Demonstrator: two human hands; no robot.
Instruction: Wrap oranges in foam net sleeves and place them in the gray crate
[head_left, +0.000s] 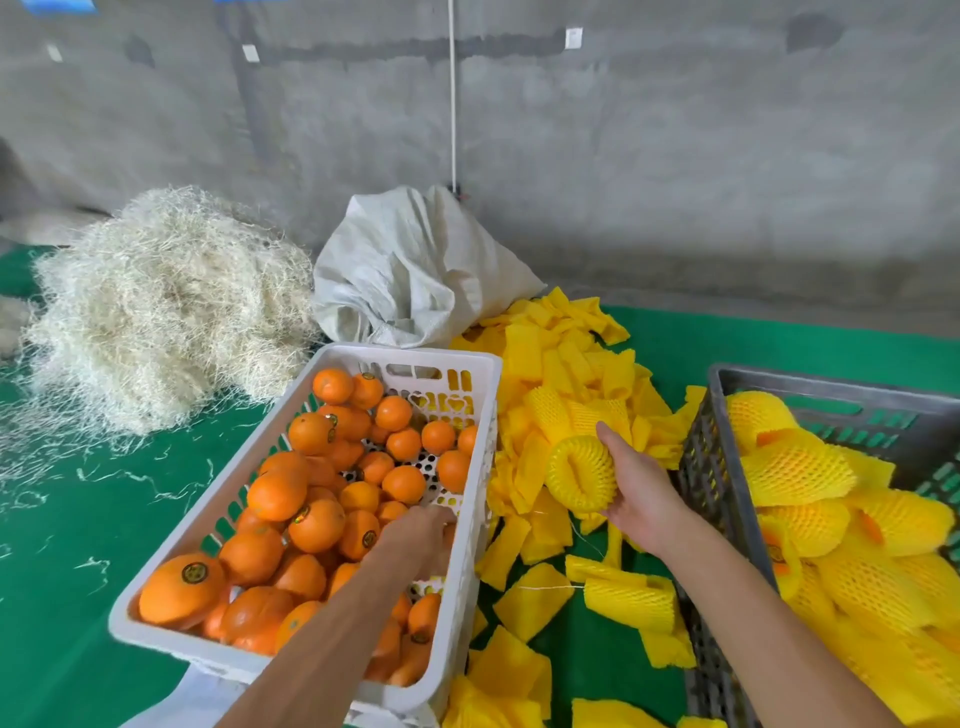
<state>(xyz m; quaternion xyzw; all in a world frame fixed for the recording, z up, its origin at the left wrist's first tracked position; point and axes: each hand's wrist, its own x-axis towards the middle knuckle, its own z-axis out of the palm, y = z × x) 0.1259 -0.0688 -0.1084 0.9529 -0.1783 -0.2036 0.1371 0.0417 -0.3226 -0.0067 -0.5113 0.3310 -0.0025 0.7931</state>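
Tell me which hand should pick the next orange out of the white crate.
Left. The left hand is already down inside the white crate among the loose oranges, at its right wall. The right hand is busy: its grip holds an opened foam net sleeve over the sleeve pile.

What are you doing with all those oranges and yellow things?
A person is packing oranges. The right hand holds a yellow foam net sleeve open, while the left hand reaches into the white basket of bare oranges. Wrapped ones already lie in the gray crate.
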